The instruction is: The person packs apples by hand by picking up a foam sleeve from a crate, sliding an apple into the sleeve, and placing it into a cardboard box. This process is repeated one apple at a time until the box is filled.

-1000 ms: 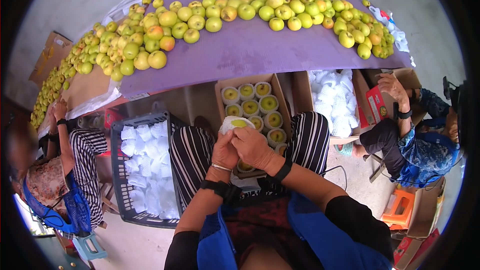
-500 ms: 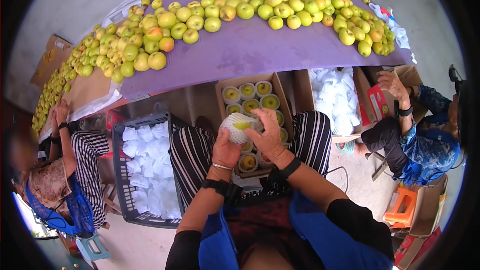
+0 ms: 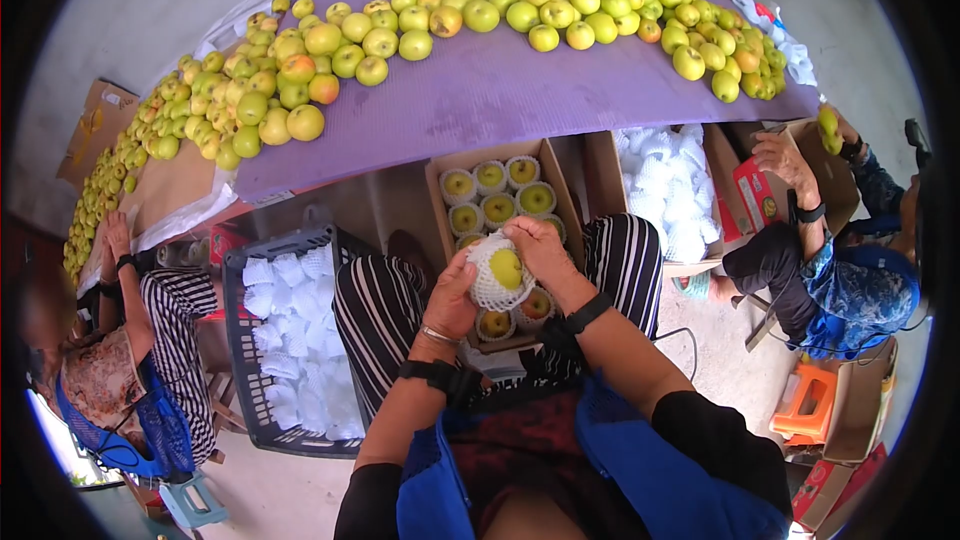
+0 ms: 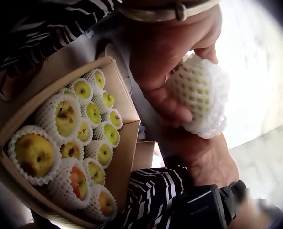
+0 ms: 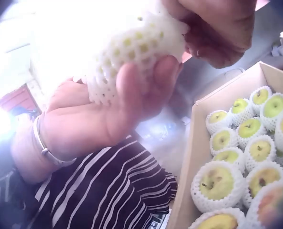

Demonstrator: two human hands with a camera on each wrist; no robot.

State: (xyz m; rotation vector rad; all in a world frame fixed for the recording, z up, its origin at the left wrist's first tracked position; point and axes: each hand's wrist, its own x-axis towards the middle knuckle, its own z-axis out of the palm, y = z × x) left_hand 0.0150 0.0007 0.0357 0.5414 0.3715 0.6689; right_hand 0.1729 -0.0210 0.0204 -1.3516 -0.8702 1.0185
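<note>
My left hand (image 3: 452,302) grips a yellow-green apple (image 3: 506,268) sleeved in a white foam net (image 3: 487,293). In the right wrist view the left fingers (image 5: 128,88) curl round the netted side. My right hand (image 3: 541,254) pinches the net's upper right edge, its fingers bent. In the head view a round patch of bare apple shows through the net's opening. Just beyond both hands, between the knees, stands an open carton (image 4: 121,90) holding rows of netted apples; the hands hide part of it in the head view.
A dark plastic crate (image 3: 238,360) of foam nets stands at the left. Another carton of nets (image 3: 660,190) is at the right. Loose apples (image 3: 300,70) cover much of the purple-topped table (image 3: 430,105). People (image 3: 845,285) sit on both sides.
The right hand first met the left at the apple, then opened away, and now pinches the net's edge. The apple has turned, showing more bare skin toward the head camera.
</note>
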